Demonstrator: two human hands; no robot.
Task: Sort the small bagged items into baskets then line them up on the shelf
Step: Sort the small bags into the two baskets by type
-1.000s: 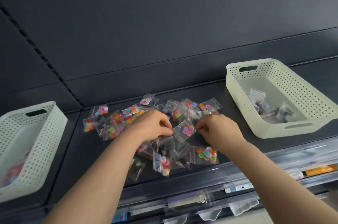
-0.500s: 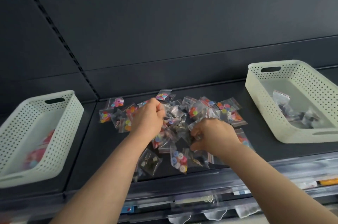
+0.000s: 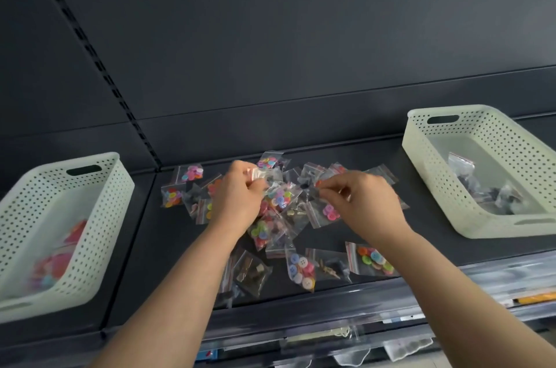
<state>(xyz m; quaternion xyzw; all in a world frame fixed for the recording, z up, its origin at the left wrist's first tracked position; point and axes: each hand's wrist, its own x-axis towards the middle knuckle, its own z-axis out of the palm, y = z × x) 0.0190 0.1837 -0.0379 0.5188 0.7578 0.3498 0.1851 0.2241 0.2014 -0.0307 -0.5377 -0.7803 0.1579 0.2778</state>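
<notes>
Shelf (image 3: 144, 250): dark, flat surface across the middle of the frame, with a dark back panel (image 3: 270, 51) above it.

Loose bags (image 3: 270, 235): a heap of small clear zip bags, centre of the frame, lying on the shelf between the two baskets. Most hold coloured buttons and a few hold dark or metallic pieces. Along the lower edge of the heap lie a pastel-button bag (image 3: 301, 270), an orange-and-green button bag (image 3: 373, 259) and a bag of dark metal parts (image 3: 252, 273).

Left hand (image 3: 237, 202): above the heap, fingers curled, fingertips pinching a clear bag (image 3: 259, 174); its contents cannot be told.

Right hand (image 3: 365, 205): just right of centre, thumb and forefinger pinching a small bag with dark contents (image 3: 310, 190). The two hands are near each other but apart.

White basket (image 3: 99, 232): perforated, at the left edge of the frame, on the shelf; it holds blurred bags of bright buttons (image 3: 57, 262).

Cream basket (image 3: 421, 157): perforated, at the right of the frame, on the shelf; it holds bags of dark items (image 3: 493, 193).

Below the shelf front: clear plastic strips and an orange object (image 3: 535, 298), lower right.
</notes>
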